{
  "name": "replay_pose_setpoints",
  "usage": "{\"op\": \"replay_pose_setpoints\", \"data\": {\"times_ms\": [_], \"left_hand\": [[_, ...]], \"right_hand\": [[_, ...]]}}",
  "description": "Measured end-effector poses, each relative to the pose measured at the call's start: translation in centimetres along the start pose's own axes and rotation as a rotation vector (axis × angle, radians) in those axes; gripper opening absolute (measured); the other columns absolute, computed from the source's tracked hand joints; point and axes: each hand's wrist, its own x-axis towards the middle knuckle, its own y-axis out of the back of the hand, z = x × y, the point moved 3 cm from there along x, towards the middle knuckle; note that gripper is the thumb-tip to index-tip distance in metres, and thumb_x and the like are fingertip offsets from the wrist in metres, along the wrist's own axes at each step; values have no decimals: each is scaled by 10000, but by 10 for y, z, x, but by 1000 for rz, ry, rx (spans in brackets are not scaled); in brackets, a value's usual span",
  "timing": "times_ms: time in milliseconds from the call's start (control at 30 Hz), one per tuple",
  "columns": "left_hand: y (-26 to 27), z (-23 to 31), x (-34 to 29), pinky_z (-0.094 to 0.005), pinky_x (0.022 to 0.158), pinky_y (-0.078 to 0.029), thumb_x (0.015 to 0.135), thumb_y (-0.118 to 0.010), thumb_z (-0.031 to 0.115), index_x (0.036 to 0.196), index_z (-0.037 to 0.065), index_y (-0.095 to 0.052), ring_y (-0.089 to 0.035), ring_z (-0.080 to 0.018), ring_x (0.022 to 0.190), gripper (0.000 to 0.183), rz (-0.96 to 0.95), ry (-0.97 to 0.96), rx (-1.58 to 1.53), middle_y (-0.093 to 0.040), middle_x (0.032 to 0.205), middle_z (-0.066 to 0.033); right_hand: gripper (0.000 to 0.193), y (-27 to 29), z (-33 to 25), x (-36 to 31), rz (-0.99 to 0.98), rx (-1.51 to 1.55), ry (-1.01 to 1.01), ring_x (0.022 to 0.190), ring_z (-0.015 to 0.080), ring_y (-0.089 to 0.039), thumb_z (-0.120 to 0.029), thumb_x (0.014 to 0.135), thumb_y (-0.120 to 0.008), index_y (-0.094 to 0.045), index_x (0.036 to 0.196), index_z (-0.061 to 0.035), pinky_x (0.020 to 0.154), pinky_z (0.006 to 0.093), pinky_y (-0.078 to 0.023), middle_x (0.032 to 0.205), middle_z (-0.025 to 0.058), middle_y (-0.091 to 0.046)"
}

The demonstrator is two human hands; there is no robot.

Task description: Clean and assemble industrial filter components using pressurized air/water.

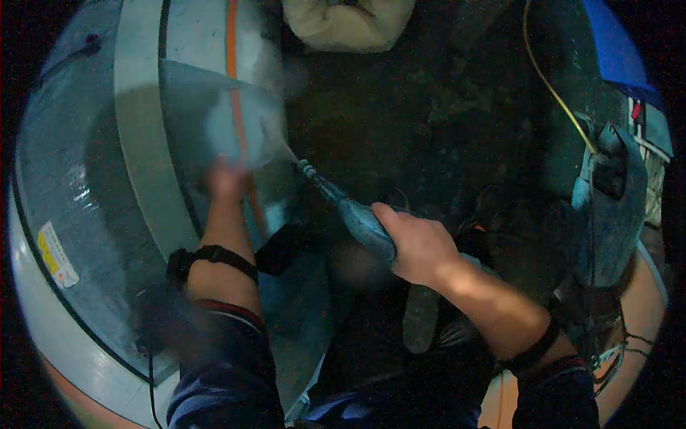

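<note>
Hull: large pale curved body with a glossy wet sheen, filling the frame to the left of the spray gun. A lighter band runs along it and an orange stripe crosses near its upper part. A yellow and white sticker sits low on the hull, far left of the gun. The hull lies side-on to the person, so its flank faces the nozzle.

Floor: dark and wet-looking, above and right of the gun. A beige sack lies at the top edge above the gun. A yellow cord trails down the right side toward a grey machine, well right of the gun; blue sheet above it.

Spray gun: blue-grey, slanted up and left, nozzle tip close to the hull. A pale fan of mist leaves the tip and lands on the hull just beside the orange stripe. Angle judged to let the jet strike the surface obliquely.

Right hand: fingers wrapped and pressed together round the gun's grip, wrist behind it, arm coming from lower right. Black strap on the wrist.

Left hand: blurred, resting on or rubbing the hull directly left of the nozzle, inside the mist. Whether its fingers are spread or closed cannot be told. Black strap on this wrist also. Placement likely to work the wetted patch as the jet hits it.
</note>
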Motion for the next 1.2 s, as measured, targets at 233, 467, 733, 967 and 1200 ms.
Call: {"op": "replay_pose_setpoints", "data": {"times_ms": [233, 467, 733, 967, 1200], "left_hand": [[-66, 73, -33, -395, 945, -473, 1039, -511, 458, 1362, 72, -564, -575, -217, 1238, 506, 130, 465, -608, -634, 1312, -79], [-58, 85, -33, -410, 906, -482, 1061, -411, 530, 1317, -10, -548, -653, -245, 1117, 613, 117, 343, -300, -679, 1279, -134], [-23, 38, -21, -353, 762, -517, 1065, -452, 458, 1125, 1, -639, -680, -248, 910, 498, 145, 189, -52, -735, 1075, -125], [-39, 27, -18, -361, 756, -509, 1063, -428, 397, 1135, 11, -656, -677, -237, 887, 453, 169, 234, -463, -735, 1019, -106], [-91, 61, -38, -380, 774, -505, 1059, -438, 374, 1236, 15, -632, -672, -221, 951, 445, 85, 333, -143, -714, 1131, -94]], "right_hand": [[623, -5, 0, 1, 67, 5, 101, 936, 430, -699, -109, 822, -649, -451, 1413, -91, 803, 549, -564, 1075, 217, -686], [577, -14, 3, 30, 72, -73, 111, 888, 421, -711, -127, 845, -630, -463, 1395, -68, 741, 538, -581, 1026, 223, -691], [451, -37, -3, 65, 221, -185, 156, 773, 383, -734, -128, 916, -540, -510, 1359, -53, 638, 502, -602, 935, 204, -705], [650, -26, -9, 76, 96, -194, 125, 888, 397, -717, -158, 812, -651, -472, 1430, -61, 734, 488, -578, 1013, 200, -692], [501, -35, 14, 94, 306, -256, 154, 813, 340, -726, -132, 861, -600, -547, 1355, -68, 679, 458, -578, 928, 168, -699]]}}
